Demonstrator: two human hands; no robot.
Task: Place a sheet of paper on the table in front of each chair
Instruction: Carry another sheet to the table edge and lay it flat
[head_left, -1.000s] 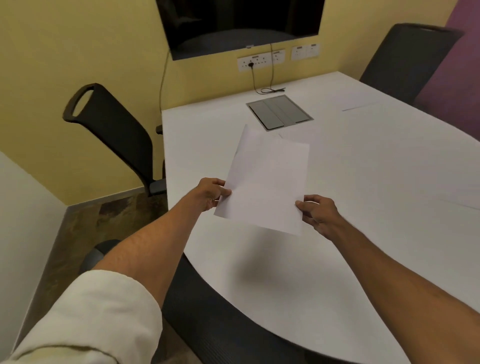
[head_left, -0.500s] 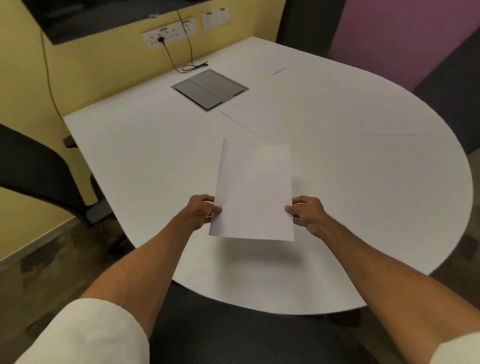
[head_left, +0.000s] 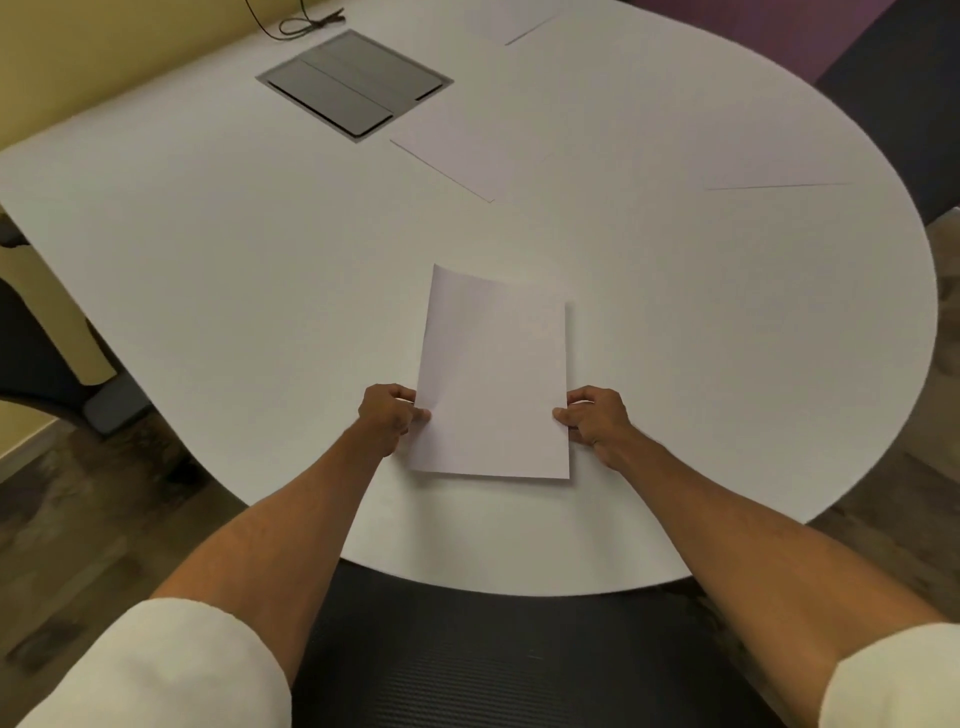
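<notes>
A white sheet of paper (head_left: 493, 379) lies low over the white table (head_left: 208, 249), near its rounded front edge. My left hand (head_left: 389, 415) pinches the sheet's left edge and my right hand (head_left: 595, 418) pinches its right edge. A black chair back (head_left: 467, 649) stands directly below the sheet, against the table's near edge. Three other sheets rest on the table: one in the middle (head_left: 467, 150), one at the far edge (head_left: 509, 21) and one at the right (head_left: 779, 161).
A grey cable hatch (head_left: 353, 83) is set into the table at the back, with a black cable (head_left: 301, 23) beside it. Another black chair (head_left: 31, 353) stands at the left, and a dark chair (head_left: 893, 88) at the far right. Wooden floor surrounds the table.
The view has swung from the table's left side to its rounded end. The sheet, held in both hands, has come down from mid-air to just above the table surface.
</notes>
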